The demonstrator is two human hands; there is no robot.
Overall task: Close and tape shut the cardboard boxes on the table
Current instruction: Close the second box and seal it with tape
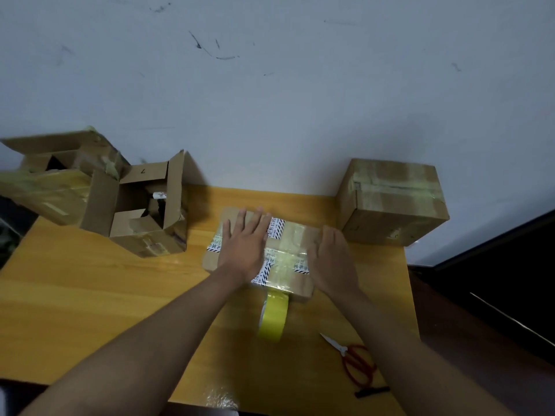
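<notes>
Head view looks down on a wooden table [90,295] set against a pale wall [270,85]. At the frame's centre lies a flat box [288,235], closed, with clear tape and printed black-and-white strips across its top. Both hands are on it. The left hand [244,244] lies palm down on the box's left half, fingers straight and spread, gripping nothing. The right hand [332,256] rests at the box's right edge, fingers bent down over that side; how firmly they hold it I cannot tell.

A yellow tape roll [273,318] stands on edge just below the box, touching its near side, with a strip running up onto the top. Red-handled scissors [350,358] lie at the lower right, apart from the roll.

At the left, an open box [144,211] stands with its flaps up, something inside. Beyond it, at the far left edge, a second open box [51,175] sits tilted, old tape on its flaps. At the right of the frame stands a sealed box [390,202], taped over its top.
</notes>
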